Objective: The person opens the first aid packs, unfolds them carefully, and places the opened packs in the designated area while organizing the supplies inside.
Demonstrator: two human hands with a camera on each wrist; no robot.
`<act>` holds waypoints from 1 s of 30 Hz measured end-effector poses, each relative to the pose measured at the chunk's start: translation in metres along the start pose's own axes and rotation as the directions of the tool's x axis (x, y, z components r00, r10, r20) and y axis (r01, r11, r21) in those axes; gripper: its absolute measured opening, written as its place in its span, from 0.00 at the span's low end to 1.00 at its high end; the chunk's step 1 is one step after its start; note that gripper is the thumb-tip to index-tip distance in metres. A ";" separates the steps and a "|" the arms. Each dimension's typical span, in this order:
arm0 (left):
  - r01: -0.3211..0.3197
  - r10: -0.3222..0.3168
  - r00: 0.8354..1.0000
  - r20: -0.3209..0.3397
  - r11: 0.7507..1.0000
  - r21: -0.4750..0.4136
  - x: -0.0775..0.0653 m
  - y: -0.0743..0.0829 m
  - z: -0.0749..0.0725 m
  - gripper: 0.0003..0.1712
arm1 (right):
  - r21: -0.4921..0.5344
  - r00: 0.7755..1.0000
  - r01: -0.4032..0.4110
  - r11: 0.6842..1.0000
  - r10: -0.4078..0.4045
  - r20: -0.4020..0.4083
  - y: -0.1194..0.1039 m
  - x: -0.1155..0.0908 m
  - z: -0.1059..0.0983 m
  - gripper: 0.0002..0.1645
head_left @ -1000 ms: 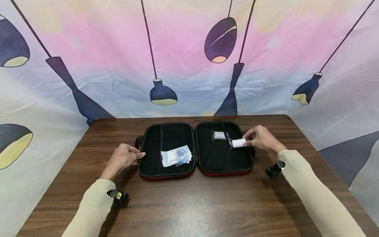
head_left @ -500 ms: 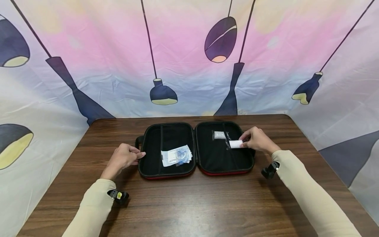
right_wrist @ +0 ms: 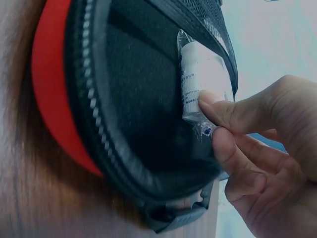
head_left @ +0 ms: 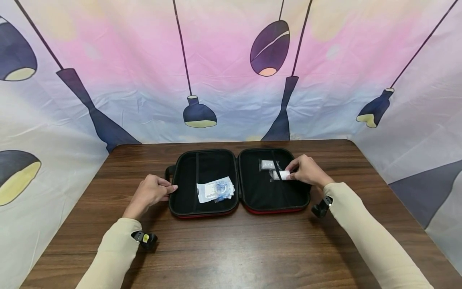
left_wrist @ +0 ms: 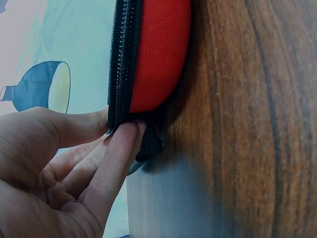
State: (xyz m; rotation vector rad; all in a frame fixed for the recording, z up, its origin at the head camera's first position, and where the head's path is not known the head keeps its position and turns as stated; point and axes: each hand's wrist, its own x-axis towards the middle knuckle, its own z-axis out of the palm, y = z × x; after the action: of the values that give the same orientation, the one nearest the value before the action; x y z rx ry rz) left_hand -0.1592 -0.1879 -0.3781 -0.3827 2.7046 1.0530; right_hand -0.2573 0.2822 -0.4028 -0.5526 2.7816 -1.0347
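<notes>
A black-lined, red-shelled zip case (head_left: 260,198) lies unfolded on the wooden table. My right hand (head_left: 306,171) pinches the end of a white bandage roll (right_wrist: 203,74) in clear printed wrapping, thumb on its side. The roll's far end lies under the elastic edge (right_wrist: 185,17) of the mesh pocket in the right half. A second wrapped white roll (head_left: 266,165) lies just behind it. At the left half's outer side, my left hand (head_left: 150,192) pinches the zippered rim (left_wrist: 121,69), thumb on the zipper side and fingers against the red underside.
White and blue packets (head_left: 209,192) and a clear bag with something blue (head_left: 222,189) lie in the left half. A carry handle (head_left: 168,172) sticks out at the left. Behind the table (head_left: 231,249) hangs a lamp-patterned cloth (head_left: 234,112).
My right hand has moved left with the bandage roll, sliding its far end under the pocket's elastic edge. The left hand has stayed on the case rim.
</notes>
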 end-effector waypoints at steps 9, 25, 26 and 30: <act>0.005 -0.005 1.000 0.001 1.000 -0.014 0.000 -0.001 0.001 0.28 | 0.002 1.000 0.000 1.000 0.000 0.014 -0.005 0.001 0.003 0.09; -0.013 0.013 1.000 0.003 1.000 -0.011 -0.001 -0.001 -0.001 0.27 | 0.043 1.000 -0.015 0.999 0.014 0.028 0.001 -0.006 -0.011 0.13; -0.011 0.011 1.000 0.003 1.000 -0.010 -0.001 -0.001 -0.001 0.27 | 0.057 0.999 -0.016 0.998 0.014 0.033 0.002 -0.006 -0.010 0.12; -0.012 0.012 1.000 0.000 1.000 -0.012 -0.001 0.000 0.000 0.27 | 0.095 0.999 -0.017 0.995 0.013 0.037 0.002 -0.005 -0.006 0.11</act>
State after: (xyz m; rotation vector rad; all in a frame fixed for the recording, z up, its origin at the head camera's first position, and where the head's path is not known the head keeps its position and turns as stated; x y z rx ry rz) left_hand -0.1584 -0.1876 -0.3774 -0.3686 2.7051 1.0737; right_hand -0.2549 0.2888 -0.3998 -0.5319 2.6843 -1.1357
